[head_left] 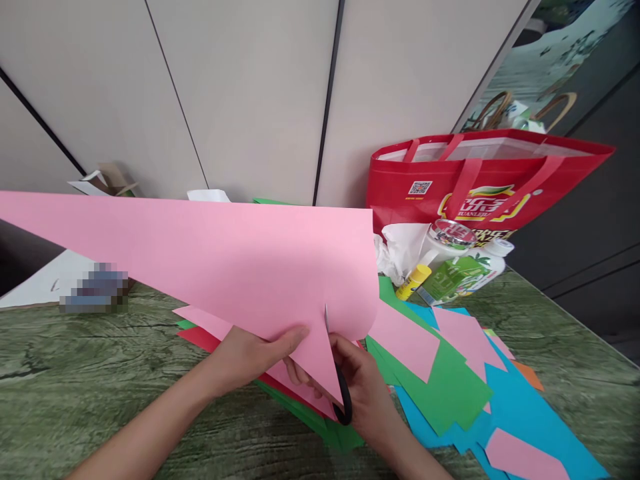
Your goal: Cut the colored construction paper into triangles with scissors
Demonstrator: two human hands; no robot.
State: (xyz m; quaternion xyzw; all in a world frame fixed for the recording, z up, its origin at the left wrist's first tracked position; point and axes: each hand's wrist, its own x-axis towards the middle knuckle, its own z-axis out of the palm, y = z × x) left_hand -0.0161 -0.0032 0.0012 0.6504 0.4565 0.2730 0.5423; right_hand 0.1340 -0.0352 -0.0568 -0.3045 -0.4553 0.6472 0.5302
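Observation:
A large sheet of pink paper (225,253) is held up off the table, its long tapering end reaching out to the left. My left hand (265,357) pinches its lower edge, thumb on the near face and fingers behind. Black-handled scissors (343,397) are in my right hand (363,383), fingers closed round the handles. Their blade pokes up through a cut in the sheet, and the paper right of the cut curls forward. Under my hands lie stacked pink, red and green sheets (300,400), partly hidden by the raised paper.
Blue paper (530,407), green paper (425,373) and pink cut pieces lie to the right. Behind them stand a yellow glue stick (413,282), a green carton (455,279), white bottles, crumpled tissue (400,247) and a red bag (500,173). Pale panels (250,100) rise behind the table.

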